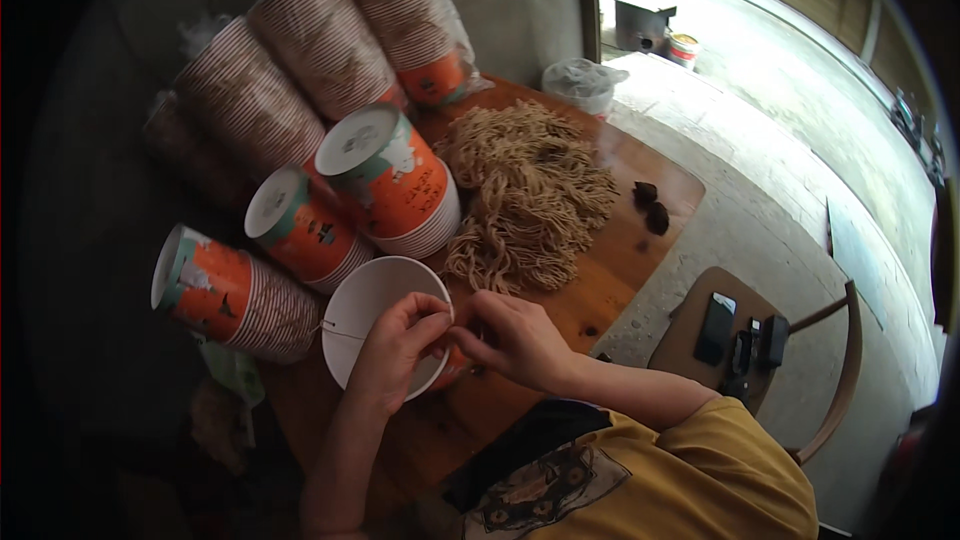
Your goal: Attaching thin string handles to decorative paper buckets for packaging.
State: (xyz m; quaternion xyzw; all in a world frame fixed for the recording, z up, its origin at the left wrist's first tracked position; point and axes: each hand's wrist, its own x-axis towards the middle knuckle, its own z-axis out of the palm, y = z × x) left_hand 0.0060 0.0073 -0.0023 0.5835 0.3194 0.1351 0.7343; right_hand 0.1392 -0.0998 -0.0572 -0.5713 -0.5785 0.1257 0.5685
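A white-lined paper bucket point(375, 285) stands mouth up on the wooden table, close in front of me. A thin cord point(345, 335) runs from its left rim across the mouth to my left hand point(400, 345). That hand lies over the bucket, its thumb and fingers pinched together at the right rim, where the cord goes out of sight. Just outside the same rim, my right hand point(515, 335) is closed, fingertips nearly meeting the left ones. What the right fingers hold is hidden. Beyond the hands lies a pile of beige cords point(535, 190).
Upside-down stacks of orange paper buckets point(390, 180) crowd the left, with plastic-wrapped stacks point(320, 40) behind. Two dark lumps point(652, 208) lie near the table's right edge. To the right, a chair point(690, 335) holds a phone point(716, 328) and small black items.
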